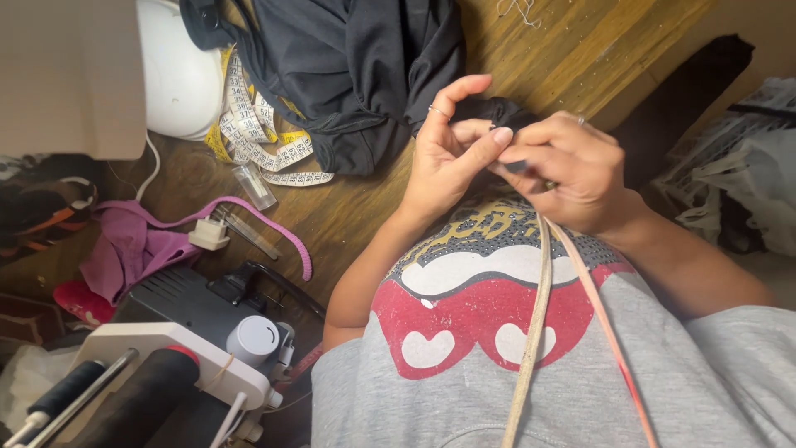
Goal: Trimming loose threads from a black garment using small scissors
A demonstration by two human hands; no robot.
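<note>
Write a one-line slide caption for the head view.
Left hand and right hand pinch black fabric over a wooden table, beside a yellow tape measure.

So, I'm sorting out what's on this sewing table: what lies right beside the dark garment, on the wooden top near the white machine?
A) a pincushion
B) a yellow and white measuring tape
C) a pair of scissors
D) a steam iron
B: a yellow and white measuring tape lies bunched on the wooden table against the edge of the dark garment, next to the white machine.
</note>
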